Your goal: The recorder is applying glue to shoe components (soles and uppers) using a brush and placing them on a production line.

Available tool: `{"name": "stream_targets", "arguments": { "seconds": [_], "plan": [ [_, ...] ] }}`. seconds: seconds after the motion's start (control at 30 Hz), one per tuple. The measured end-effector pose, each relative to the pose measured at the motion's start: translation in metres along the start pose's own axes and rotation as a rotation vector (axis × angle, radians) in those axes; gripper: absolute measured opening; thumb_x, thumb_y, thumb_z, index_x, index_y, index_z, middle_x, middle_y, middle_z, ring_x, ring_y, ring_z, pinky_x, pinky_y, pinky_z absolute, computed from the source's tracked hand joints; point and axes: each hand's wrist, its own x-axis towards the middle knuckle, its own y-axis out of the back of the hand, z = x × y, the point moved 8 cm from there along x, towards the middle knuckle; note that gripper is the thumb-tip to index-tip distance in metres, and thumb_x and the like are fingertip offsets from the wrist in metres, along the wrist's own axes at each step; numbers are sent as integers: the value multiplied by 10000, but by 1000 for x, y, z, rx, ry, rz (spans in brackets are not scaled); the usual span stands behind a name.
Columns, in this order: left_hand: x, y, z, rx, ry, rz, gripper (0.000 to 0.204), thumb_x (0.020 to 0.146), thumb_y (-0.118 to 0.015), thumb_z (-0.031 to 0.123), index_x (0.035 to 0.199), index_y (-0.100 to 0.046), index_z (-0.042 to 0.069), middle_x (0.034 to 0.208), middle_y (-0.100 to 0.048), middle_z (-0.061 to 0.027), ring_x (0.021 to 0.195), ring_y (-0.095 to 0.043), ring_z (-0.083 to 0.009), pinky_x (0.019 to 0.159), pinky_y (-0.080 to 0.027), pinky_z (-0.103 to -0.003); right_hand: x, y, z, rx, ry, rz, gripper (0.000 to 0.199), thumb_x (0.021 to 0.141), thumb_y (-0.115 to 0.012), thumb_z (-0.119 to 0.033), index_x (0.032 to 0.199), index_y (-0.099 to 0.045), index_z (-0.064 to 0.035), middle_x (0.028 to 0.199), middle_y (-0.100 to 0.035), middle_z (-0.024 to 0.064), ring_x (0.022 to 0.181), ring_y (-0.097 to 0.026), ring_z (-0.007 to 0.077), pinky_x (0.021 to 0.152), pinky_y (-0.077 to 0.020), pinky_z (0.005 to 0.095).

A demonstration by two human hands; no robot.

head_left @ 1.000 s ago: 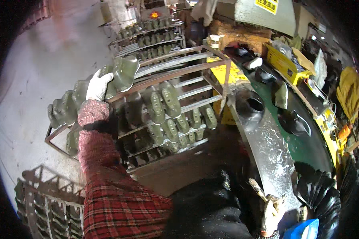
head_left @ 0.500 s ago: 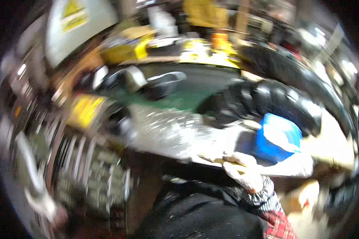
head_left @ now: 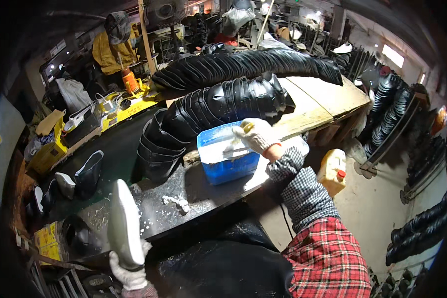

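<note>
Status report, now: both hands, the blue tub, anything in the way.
Left hand gripping white shoe-shaped piece. Right hand at edge of blue tub, grip unclear; white matter inside. Black stacked pieces close behind.

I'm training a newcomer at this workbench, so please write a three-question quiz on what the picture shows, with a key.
1. Which hand holds the long, pale, sole-shaped piece?
2. True or false: the right hand is at the blue tub.
3. Fill in: the yellowish jug has a ___ cap.

Key:
1. The left hand.
2. True; its fingers are by the tub's rim.
3. Red.
</note>
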Motion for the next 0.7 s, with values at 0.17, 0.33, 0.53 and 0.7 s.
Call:
{"name": "stream_targets", "arguments": {
  "seconds": [0.17,0.33,0.53,0.7],
  "plan": [
    [-55,34,-41,-213,9,395,707,930,-450,550,1319,-442,-39,1077,-570,-310,824,-610,-383,602,-551,-452,-15,25,27,452,42,40,176,922,-646,-218,944,-689,-49,762,-605,4,659,-526,67,587,-443,229],
    [-69,25,-58,-52,152,698,826,807,-471,784,1015,-625,0,778,-661,-152,567,-631,-298,443,-496,-360,-55,43,-2,751,28,32,151,936,-595,-149,917,-667,-17,764,-595,-8,664,-515,59,606,-410,202],
    [-62,62,-47,-189,90,406,799,869,-355,762,1136,-609,53,792,-667,-220,620,-659,-374,491,-548,-472,-128,-107,-229,914,612,-680,221,906,-665,-170,1037,-662,8,914,-697,87,817,-658,170,716,-522,275],
    [-63,92,-48,-277,161,303,847,871,-329,762,1347,-503,84,935,-654,-282,698,-656,-435,553,-551,-525,-90,-214,-273,1129,402,-631,234,899,-677,-159,1038,-653,28,856,-679,68,726,-618,115,654,-504,242]
  ]
}}
